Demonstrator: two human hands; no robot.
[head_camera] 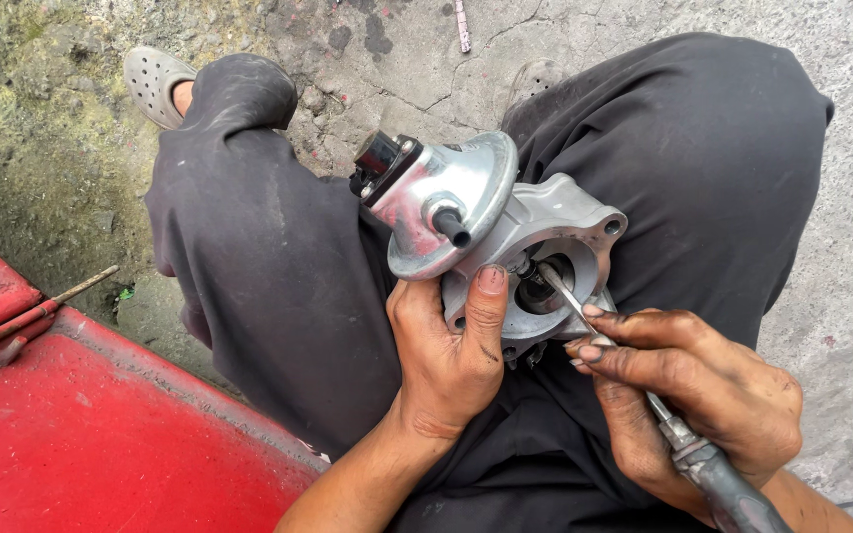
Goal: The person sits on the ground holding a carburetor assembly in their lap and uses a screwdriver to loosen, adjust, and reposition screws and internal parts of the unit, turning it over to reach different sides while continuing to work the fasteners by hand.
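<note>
The metal housing (505,237) sits right over the person's lap, propped on dark trousers (278,266), and the left hand (451,355) is wrapped up around its lower edge from below, thumb pressed flat on the machined face just beside the round bore (548,286). The right hand (693,385) comes in from the lower right, fingers pinched tight on the shaft of a screwdriver (634,380), its dark handle running off toward the bottom edge. That shaft is the line to watch: it slants up and to the left, and the tip is down inside the bore, touching or very near the part seated in there; which of the two is hard to tell. The housing's own long axis runs the other way, from the black connector (379,158) at upper left, through the domed cover (451,202) with its little stub, down to the flanged body at right. So the right hand is the working one, the left is the clamp. The left thumb lies close to the tool's path. Off to the left, a red metal panel (101,434) with a thin rod (41,308) across it, well apart; cracked concrete ground (841,227) all around, and a grey perforated shoe (155,84) up top.
</note>
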